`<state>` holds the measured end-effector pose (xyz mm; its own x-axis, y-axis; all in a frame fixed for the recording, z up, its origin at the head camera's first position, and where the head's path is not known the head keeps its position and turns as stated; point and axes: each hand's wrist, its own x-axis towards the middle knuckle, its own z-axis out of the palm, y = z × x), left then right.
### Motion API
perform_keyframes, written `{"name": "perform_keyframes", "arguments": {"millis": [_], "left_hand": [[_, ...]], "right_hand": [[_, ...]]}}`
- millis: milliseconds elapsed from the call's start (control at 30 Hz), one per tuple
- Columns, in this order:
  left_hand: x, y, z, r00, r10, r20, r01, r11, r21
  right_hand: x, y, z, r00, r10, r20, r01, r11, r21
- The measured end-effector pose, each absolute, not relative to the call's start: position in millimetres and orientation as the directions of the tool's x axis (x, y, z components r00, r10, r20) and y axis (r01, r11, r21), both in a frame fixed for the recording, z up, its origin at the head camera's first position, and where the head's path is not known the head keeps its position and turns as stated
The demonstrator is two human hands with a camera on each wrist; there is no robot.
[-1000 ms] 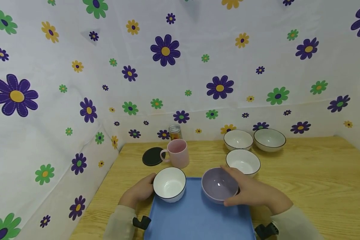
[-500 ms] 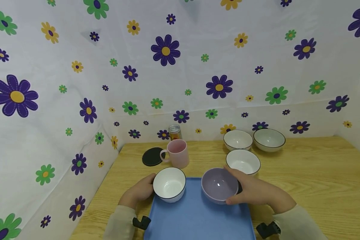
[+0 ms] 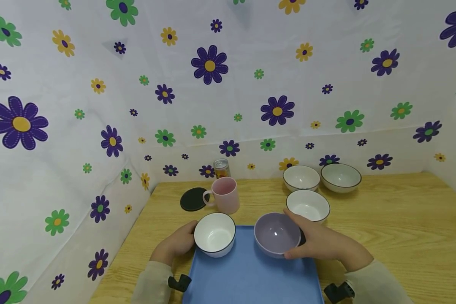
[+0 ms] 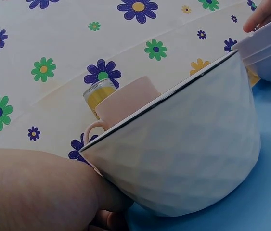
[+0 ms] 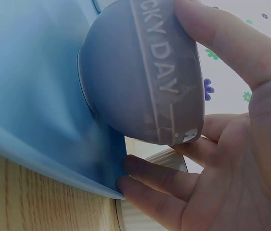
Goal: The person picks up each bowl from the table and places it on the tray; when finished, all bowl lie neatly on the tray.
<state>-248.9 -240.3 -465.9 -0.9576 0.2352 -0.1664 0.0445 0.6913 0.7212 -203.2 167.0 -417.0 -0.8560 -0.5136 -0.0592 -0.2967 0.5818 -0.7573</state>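
In the head view a white bowl with a dark rim (image 3: 214, 234) stands on the left back corner of the blue tray (image 3: 251, 278). Against its left side rests my left hand (image 3: 177, 240); in the left wrist view most of its fingers are hidden by the bowl's faceted wall (image 4: 188, 139). On the tray's right back part is a purple bowl (image 3: 276, 234). My right hand (image 3: 315, 237) holds that bowl from the right. In the right wrist view the thumb lies on its lettered wall (image 5: 140, 72), some fingers reach behind it, and the lower fingers stand apart from it.
Behind the tray are a pink mug (image 3: 226, 196), a can (image 3: 222, 168) and a black round coaster (image 3: 194, 199). Three more white bowls stand at back right: a near one (image 3: 308, 204), a far one (image 3: 302, 177) and a dark-rimmed one (image 3: 341, 177). A flowered cloth (image 3: 243, 84) hangs behind the wooden table.
The purple bowl and my right hand have shifted very slightly left over the last half second. My left hand and the white bowl beside it have stayed put.
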Motion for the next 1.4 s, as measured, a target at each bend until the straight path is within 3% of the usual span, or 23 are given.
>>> {"name": "perform_keyframes", "arguments": {"millis": [333, 567, 767, 1033, 1200, 1400], "left_hand": [[-247.6, -238.0, -464.3, -0.957, 0.242, -0.162, 0.052, 0.689, 0.723], [-246.8, -237.4, -463.3, -0.958, 0.239, -0.161, 0.049, 0.685, 0.727], [-245.7, -237.2, -462.5, -0.958, 0.237, -0.163, 0.043, 0.678, 0.734], [-245.1, -238.2, -460.8, -0.958, 0.241, -0.158, 0.049, 0.677, 0.734], [-246.0, -239.4, -462.1, -0.958, 0.239, -0.16, 0.047, 0.678, 0.734], [-247.3, -240.9, -464.8, -0.955, 0.247, -0.162, 0.05, 0.676, 0.735]], "right_hand": [[-202.4, 169.0, -415.7, -0.856, -0.514, -0.047, -0.304, 0.576, -0.759], [-203.6, 174.2, -405.6, -0.897, -0.442, 0.006, -0.304, 0.607, -0.734], [-205.7, 181.7, -396.7, -0.942, -0.295, 0.16, -0.322, 0.661, -0.678], [-212.2, 192.3, -402.0, -0.933, -0.099, 0.346, -0.308, 0.716, -0.627], [-218.6, 199.5, -406.3, -0.945, -0.066, 0.319, -0.267, 0.72, -0.641], [-223.0, 202.6, -412.3, -0.981, -0.073, 0.18, -0.178, 0.701, -0.691]]}}
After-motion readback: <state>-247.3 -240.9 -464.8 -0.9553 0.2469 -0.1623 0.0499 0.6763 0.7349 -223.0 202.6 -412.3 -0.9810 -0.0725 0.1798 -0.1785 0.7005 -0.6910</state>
